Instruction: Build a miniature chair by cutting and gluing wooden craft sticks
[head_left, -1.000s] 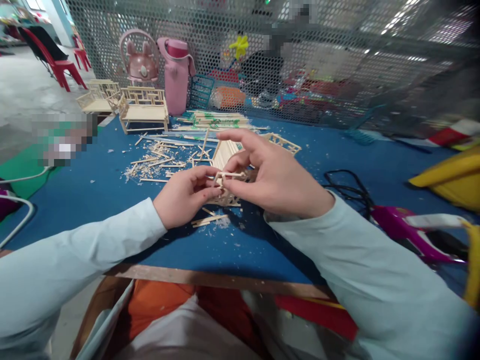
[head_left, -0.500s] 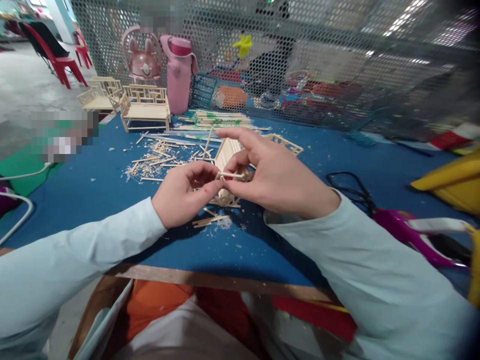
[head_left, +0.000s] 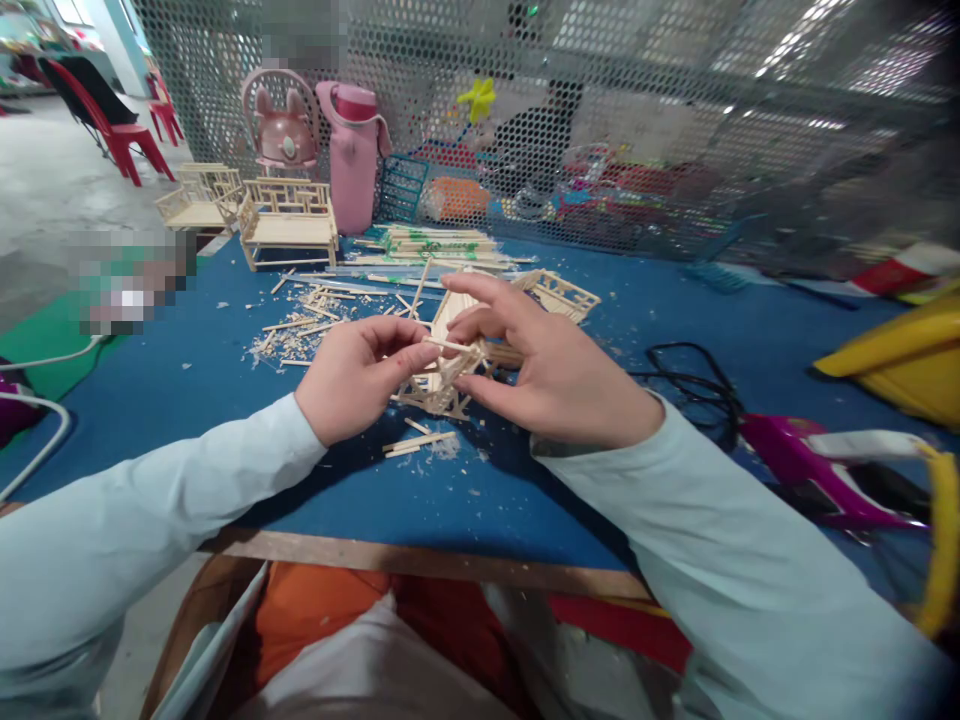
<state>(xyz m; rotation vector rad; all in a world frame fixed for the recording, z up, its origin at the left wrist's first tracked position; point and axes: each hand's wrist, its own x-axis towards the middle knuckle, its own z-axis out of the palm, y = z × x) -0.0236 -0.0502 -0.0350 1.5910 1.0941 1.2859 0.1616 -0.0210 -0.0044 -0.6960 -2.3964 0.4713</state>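
Observation:
My left hand (head_left: 358, 378) pinches a short wooden stick (head_left: 448, 345) between thumb and fingertips. The stick lies across the near end of a small wooden stick frame (head_left: 439, 392) on the blue table. My right hand (head_left: 559, 365) is at the frame's right side, its thumb and fingers spread apart around that end. Whether its fingertips touch the frame is partly hidden. A longer stick (head_left: 420, 290) slants upward behind my left fingers. Another stick-built piece (head_left: 562, 297) lies behind my right hand.
Loose sticks and scraps (head_left: 311, 315) lie left of the frame. Two small stick-built benches (head_left: 291, 228), a pink bottle (head_left: 352, 160) and a bundle of sticks (head_left: 435, 242) stand or lie at the back. A purple tool (head_left: 810, 465) with black cable is at right.
My right thumb and fingers have opened away from the short stick. My left hand has drawn slightly left and up, and more of the frame now shows between the hands.

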